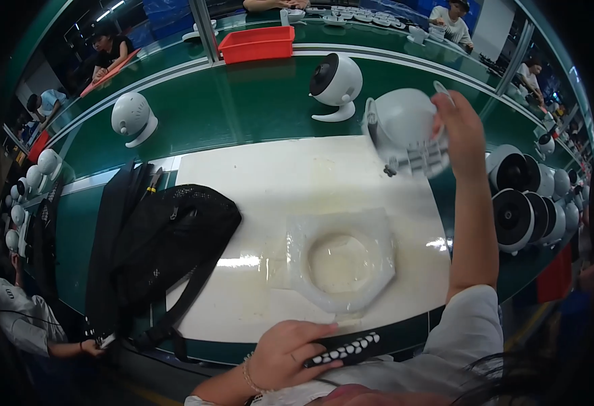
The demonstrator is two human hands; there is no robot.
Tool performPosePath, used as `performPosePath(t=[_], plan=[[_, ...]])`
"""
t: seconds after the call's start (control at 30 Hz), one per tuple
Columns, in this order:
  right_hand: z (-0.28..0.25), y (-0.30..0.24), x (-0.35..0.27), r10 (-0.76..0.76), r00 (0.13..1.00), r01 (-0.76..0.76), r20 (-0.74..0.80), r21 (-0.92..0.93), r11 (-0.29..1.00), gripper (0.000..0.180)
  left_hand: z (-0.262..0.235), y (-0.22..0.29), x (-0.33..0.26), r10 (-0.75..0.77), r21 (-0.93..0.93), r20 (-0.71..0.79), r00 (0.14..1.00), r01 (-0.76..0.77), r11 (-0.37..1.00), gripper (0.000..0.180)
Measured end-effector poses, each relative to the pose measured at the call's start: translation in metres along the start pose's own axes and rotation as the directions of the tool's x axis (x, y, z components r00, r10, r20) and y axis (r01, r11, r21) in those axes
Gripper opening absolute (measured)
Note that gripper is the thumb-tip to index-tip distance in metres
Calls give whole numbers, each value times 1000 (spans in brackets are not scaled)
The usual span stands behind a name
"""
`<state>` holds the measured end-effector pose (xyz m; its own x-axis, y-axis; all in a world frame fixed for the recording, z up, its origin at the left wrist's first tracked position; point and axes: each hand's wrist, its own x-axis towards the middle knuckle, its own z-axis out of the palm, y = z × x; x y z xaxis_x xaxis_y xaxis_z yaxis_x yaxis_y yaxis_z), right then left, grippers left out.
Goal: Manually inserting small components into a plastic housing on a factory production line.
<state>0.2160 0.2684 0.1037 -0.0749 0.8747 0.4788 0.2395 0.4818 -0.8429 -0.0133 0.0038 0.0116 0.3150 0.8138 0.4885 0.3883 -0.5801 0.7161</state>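
Note:
In my right hand (462, 128), raised over the far right of the white work sheet, is a white rounded plastic housing (405, 118). Its lower edge is smeared by motion, and my fingers close on its right side. My left hand (287, 355) is low at the table's near edge, its fingers closed round the left end of a black strip (351, 352) dotted with several white pieces. Between the hands, a translucent white holder (297, 260) with a round hollow lies on the white sheet (236, 183).
A black mesh bag (175, 230) covers the sheet's left side. White round devices on curved stands (341, 84) (133, 118) sit on the green belt (243, 95). More black-faced units (513, 210) crowd the right. A red bin (256, 44) stands beyond the rail; other people sit around.

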Motion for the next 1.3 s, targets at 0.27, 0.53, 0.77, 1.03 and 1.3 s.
performPosePath(t=[0.27, 0.53, 0.77, 1.03, 1.3], plan=[[29, -55, -101, 319, 835, -444, 448, 205, 872, 26, 4, 1, -7, -256, -329, -81, 963, 216, 919, 22], [14, -66, -133, -584, 779, 626, 228, -241, 742, 43, 5, 13, -18, -330, -504, -212, 920, 187, 843, 24], [22, -89, -173, -423, 709, 381, 563, 199, 903, 35, -5, 41, 1, -255, -497, -407, 877, 22, 868, 25], [17, -94, -168, -273, 733, 156, 623, 236, 959, 21, 1, 41, -1, -334, -477, -441, 833, 97, 873, 24], [16, -90, -159, -582, 664, 512, 469, 282, 811, 24, 4, 40, 0, -358, -430, -467, 809, 146, 891, 20]])
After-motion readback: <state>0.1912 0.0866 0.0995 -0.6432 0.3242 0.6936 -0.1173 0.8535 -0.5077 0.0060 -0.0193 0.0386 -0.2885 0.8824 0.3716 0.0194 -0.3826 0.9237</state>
